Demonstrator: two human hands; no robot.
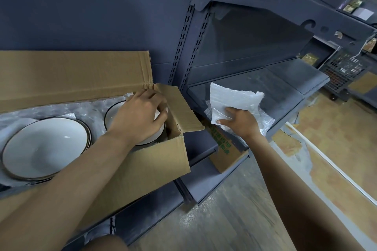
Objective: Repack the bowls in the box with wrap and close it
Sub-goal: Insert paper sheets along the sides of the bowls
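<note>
At far left, bowls: a stack of white round ceramic bowls with dark rims [46, 146] lies in the open brown cardboard box [130, 171], on bubble wrap lining.
Left hand: the left hand [140, 116] grips the rim of the second white bowl [151, 136] at the box's right end.
Right hand: the right hand [240, 123] pinches a folded white bubble wrap sheet [234, 100] over the dark grey metal shelf [285, 87].

Matt corrugated cardboard box [142, 161] — glossy white bowls [44, 144], crinkled plastic wrap [236, 98] — matt metal shelf [275, 87]
</note>
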